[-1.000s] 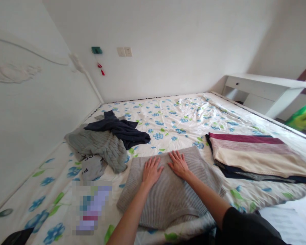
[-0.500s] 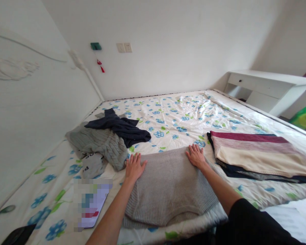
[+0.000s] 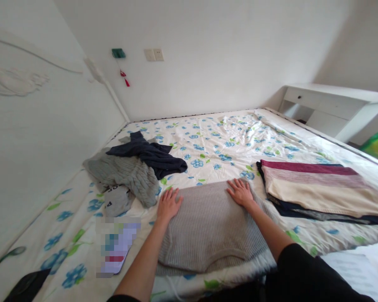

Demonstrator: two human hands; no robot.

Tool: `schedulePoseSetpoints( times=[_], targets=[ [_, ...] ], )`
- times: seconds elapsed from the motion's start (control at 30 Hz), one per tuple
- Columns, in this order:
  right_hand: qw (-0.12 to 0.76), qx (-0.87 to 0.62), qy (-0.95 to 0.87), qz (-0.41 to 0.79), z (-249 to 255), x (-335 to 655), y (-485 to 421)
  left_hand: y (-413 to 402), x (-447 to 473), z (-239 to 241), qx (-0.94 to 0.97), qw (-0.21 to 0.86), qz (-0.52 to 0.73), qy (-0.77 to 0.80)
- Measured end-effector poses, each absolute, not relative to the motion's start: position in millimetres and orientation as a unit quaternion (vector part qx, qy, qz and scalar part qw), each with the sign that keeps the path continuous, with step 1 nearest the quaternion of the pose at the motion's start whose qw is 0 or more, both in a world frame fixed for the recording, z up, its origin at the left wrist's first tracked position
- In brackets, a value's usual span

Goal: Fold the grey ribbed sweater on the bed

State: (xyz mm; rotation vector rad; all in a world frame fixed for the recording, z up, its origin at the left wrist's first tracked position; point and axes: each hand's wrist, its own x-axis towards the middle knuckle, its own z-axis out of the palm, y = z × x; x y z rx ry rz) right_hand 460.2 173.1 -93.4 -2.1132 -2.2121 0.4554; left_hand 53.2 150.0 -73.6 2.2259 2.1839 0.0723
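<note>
A grey ribbed knit sweater (image 3: 211,226) lies flat on the bed, its neckline toward me. My left hand (image 3: 169,205) rests open on the sweater's far left corner, fingers stretched out. Across from it, my right hand (image 3: 241,193) presses open near the far right corner, palm down with the fingers spread. Neither hand grips the fabric. The sweater's sleeves cannot be made out.
Left of the sweater lie a rumpled grey cable-knit garment (image 3: 126,174) and a dark navy garment (image 3: 148,153). A blurred lilac flat item (image 3: 126,247) is nearer me. Folded clothes (image 3: 318,188) are stacked at right. A white desk (image 3: 330,105) stands beyond the floral bedsheet (image 3: 198,147).
My hands have shifted slightly toward each other along the sweater's far edge. The sweater stays almost in place, and the view has moved a little.
</note>
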Motion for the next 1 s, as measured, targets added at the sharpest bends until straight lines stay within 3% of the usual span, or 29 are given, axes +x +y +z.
schedulePoseSetpoints(
  times=[0.2, 0.4, 0.6, 0.77, 1.0],
  targets=[
    [0.011, -0.736, -0.664, 0.131, -87.3, 498.6, 163.7, 130.6, 23.3, -60.3, 0.683, 0.021, 0.036, 0.729],
    [0.115, -0.68, -0.717, 0.103, -57.1, 400.1, 108.8, 83.3, 114.0, -45.5, 0.737, -0.022, 0.123, 0.664],
    [0.135, -0.574, -0.79, 0.171, -63.0, 324.8, 26.3, 4.6, 159.7, -75.2, 0.783, 0.006, 0.112, 0.612],
    [0.137, -0.633, -0.749, 0.14, -77.6, 384.1, -1.1, -28.8, 111.6, -79.6, 0.774, -0.017, 0.11, 0.623],
    [0.058, -0.754, -0.645, 0.114, -94.2, 498.5, -4.6, -46.6, 65.1, -69.8, 0.721, -0.014, 0.086, 0.687]
  ],
)
